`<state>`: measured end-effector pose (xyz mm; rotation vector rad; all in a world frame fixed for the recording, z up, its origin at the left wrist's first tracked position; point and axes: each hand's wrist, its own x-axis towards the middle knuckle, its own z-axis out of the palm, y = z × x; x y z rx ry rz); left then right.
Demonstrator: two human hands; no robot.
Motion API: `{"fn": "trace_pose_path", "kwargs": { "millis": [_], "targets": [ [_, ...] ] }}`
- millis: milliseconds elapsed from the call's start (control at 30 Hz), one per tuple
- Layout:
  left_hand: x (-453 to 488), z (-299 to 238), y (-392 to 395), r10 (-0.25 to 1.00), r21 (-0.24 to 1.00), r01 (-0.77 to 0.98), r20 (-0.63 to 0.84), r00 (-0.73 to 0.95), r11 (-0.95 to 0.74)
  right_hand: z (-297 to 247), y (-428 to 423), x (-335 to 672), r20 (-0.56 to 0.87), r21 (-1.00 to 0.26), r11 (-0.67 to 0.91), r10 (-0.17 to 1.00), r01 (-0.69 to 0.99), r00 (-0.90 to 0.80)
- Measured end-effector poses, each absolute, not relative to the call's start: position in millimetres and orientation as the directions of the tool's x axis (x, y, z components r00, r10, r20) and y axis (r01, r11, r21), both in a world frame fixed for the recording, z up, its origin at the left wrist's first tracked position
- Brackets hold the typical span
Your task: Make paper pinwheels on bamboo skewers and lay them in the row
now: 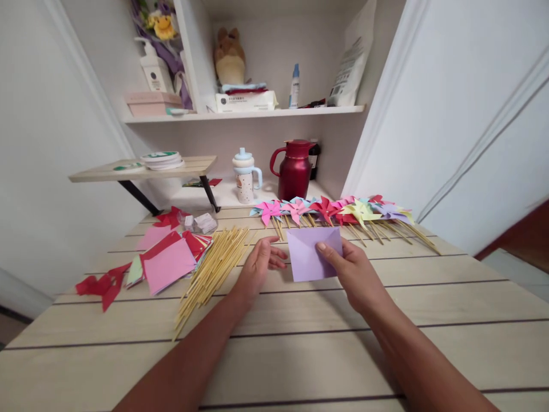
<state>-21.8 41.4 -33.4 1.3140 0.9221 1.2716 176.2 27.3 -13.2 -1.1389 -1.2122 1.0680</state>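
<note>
A square of purple paper [309, 257] is pinched in my right hand [354, 269], thumb on its front face, a little above the table. Faint crease lines run in from its upper corners. My left hand [259, 263] is just left of the paper, fingers apart and curved, holding nothing. Beside that hand lies a bundle of thin wooden sticks [212, 272]. Further left, a stack of coloured paper squares [169, 266] has a pink sheet on top. Paper pinwheels on sticks [328, 210] lie in a row behind the purple paper.
Cut red paper pieces [105, 286] lie at the left. A small clear container [201, 223] holds whitish bits. A low wooden stand [193, 166] carries round discs. Behind stand a baby-blue-lidded cup [245, 180] and a red thermos jug [295, 171], under a shelf [257, 116].
</note>
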Motion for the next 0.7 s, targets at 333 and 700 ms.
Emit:
{"fn": "trace_pose_path", "kwargs": {
  "millis": [333, 700],
  "targets": [
    [-8, -31, 33, 0.971, 0.981, -0.19, 0.068, 0.228, -0.024, -7, 33, 163, 0.019, -0.996, 0.011, 0.996, -0.09, -0.087],
    [-19, -31, 44, 0.994, 0.95, -0.293, 0.085, -0.074, -0.103, -5, 64, 152, -0.067, -0.953, -0.136, 0.966, -0.272, -0.248]
  ]
}}
